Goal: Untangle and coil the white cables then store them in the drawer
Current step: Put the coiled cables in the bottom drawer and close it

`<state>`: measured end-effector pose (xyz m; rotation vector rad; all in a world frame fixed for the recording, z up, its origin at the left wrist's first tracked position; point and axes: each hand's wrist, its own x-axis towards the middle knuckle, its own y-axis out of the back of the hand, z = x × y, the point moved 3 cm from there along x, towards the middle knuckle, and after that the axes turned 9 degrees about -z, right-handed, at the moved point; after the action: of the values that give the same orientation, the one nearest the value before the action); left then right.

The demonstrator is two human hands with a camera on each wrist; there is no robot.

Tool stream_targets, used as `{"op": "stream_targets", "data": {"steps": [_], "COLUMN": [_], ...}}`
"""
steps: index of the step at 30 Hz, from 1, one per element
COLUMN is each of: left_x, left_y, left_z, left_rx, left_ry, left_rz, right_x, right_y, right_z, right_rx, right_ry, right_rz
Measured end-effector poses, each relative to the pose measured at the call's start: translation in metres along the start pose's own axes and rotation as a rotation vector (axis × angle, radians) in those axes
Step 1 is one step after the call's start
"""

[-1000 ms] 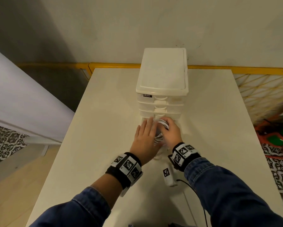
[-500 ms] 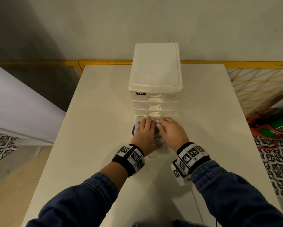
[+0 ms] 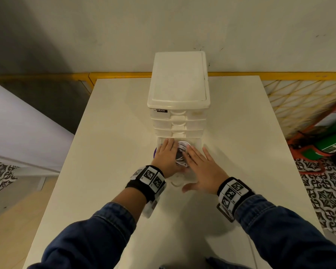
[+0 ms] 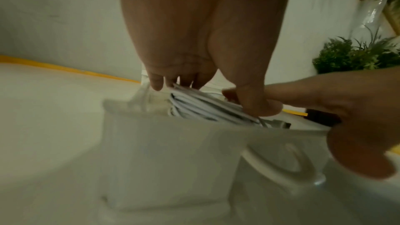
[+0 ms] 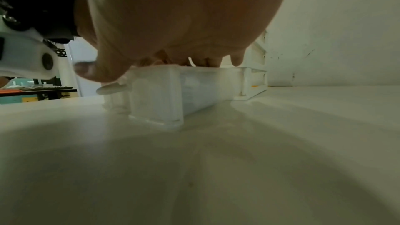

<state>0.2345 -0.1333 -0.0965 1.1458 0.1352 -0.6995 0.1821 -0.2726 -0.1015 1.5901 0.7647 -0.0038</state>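
Coiled white cables (image 3: pixel 183 152) sit in the pulled-out bottom clear plastic drawer (image 3: pixel 198 150) of the white plastic drawer tower (image 3: pixel 179 88), mid-desk toward the far edge of the white desk (image 3: pixel 112 133). L hand (image 3: pixel 166 157) presses the coil down, fingers (image 4: pixel 156 81) curled onto the top loops w/ thumb pinching the near side; R hand (image 3: pixel 202 171) lies flat and spread over the drawer's near-right part, gripping nothing. Risk, judged: loops stand above the drawer rim, so once pressure lifts the coil may spring up, snag the tower frame and jam the drawer on closing.
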Motion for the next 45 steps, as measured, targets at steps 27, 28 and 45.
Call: {"op": "stream_targets", "data": {"steps": [27, 28, 45], "left_x": [-0.015, -0.015, -0.018], "left_y": [0.143, 0.144, 0.147], "left_z": [0.003, 0.003, 0.005], "left_rx": [-0.942, -0.931, -0.84], "left_ry": [-0.018, -0.021, -0.011], "left_rz": [0.322, 0.316, 0.288], "right_x": [0.012, 0.014, 0.034], "right_y": [0.022, 0.022, 0.02], "right_z": [0.003, 0.004, -0.019], "right_rx": [-0.178, -0.18, -0.162], "right_ry": [-0.019, -0.008, -0.047], "right_rz": [-0.05, -0.058, -0.012]}}
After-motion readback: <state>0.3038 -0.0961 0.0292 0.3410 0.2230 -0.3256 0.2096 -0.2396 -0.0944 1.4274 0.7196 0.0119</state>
